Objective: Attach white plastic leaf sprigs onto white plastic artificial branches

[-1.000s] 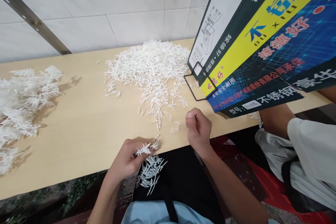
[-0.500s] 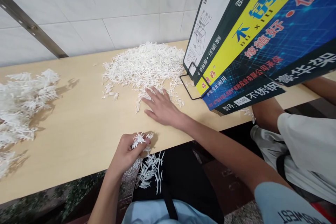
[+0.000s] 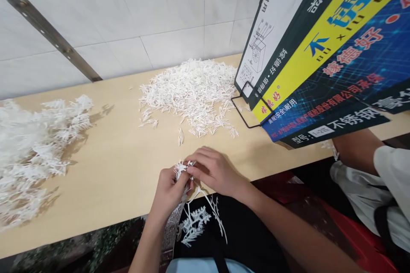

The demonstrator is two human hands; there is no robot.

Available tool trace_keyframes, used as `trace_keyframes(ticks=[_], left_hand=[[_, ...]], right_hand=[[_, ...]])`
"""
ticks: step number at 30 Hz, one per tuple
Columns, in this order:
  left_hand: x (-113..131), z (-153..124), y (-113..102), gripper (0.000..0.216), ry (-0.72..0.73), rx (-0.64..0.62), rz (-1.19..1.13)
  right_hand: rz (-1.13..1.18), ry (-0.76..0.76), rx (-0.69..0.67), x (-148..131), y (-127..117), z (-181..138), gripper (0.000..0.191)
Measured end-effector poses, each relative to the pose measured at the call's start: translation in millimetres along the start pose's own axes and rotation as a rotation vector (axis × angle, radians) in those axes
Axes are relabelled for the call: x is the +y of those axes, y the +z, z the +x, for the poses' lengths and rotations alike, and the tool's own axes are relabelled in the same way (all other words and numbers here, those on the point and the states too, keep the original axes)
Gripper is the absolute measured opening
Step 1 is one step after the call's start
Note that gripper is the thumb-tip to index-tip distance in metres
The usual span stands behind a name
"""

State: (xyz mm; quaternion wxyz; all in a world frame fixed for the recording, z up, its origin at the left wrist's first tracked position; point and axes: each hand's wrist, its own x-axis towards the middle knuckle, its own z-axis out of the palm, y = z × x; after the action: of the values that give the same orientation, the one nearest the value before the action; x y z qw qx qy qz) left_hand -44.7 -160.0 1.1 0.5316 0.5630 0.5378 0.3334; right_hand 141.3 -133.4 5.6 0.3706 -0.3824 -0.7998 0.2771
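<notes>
My left hand (image 3: 169, 194) is closed on a bundle of white plastic sprigs (image 3: 195, 217) at the table's front edge; their tips stick up above the fingers and the stems hang down over my lap. My right hand (image 3: 214, 169) meets it from the right, fingers pinched at the top of the same bundle (image 3: 183, 166). Just beyond both hands, a heap of loose white sprig pieces (image 3: 192, 91) lies on the light wooden table (image 3: 112, 158).
A large pile of white branched sprigs (image 3: 32, 153) fills the table's left side. A printed cardboard box (image 3: 323, 51) leans over the table at right, with a black wire stand (image 3: 245, 111) under it. Another person sits at right, their leg (image 3: 355, 147) showing. Tiled wall behind.
My right hand has drawn back from the loose heap to my left hand and now pinches the top of the bundle. The left hand stayed at the table edge.
</notes>
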Motion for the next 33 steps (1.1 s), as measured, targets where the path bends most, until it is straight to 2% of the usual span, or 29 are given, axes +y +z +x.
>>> trace_keyframes(ticks=[3,8,11,13,15,18,20,22,25,29,31,33], left_hand=[[-2,0,0,0.051,0.017,-0.017,0.056],[-9,1,3,0.045,0.035,-0.026,0.127],[-13,-2,3,0.037,0.019,-0.025,0.104],[-12,-3,4,0.035,-0.017,0.020,0.040],[-10,-2,5,0.035,-0.054,0.075,-0.035],[-4,1,6,0.037,-0.056,0.069,-0.087],[-1,3,5,0.043,-0.014,0.033,-0.057],[0,3,4,0.047,0.032,0.017,-0.010],[-1,3,3,0.046,0.058,-0.017,0.018],[0,5,5,0.048,0.064,-0.094,0.097],[0,5,6,0.048,0.053,-0.080,0.126],[-2,4,6,0.043,0.010,-0.046,0.112]], right_hand=[[0.027,0.093,-0.031,-3,4,-5,0.023],[0.070,0.180,0.072,3,7,-4,0.031],[0.244,0.386,0.319,17,10,-1,0.033],[0.371,0.514,0.473,24,11,1,0.030],[0.354,0.471,0.472,23,10,2,0.024],[0.184,0.241,0.294,11,4,3,0.041],[0.125,0.126,0.141,4,1,2,0.033],[0.091,0.077,0.054,2,1,1,0.020],[0.085,0.103,0.119,4,8,0,0.008],[0.110,0.160,0.271,6,18,-5,0.019],[0.077,0.182,0.313,8,19,-7,0.021],[0.097,0.296,0.424,12,18,-8,0.021]])
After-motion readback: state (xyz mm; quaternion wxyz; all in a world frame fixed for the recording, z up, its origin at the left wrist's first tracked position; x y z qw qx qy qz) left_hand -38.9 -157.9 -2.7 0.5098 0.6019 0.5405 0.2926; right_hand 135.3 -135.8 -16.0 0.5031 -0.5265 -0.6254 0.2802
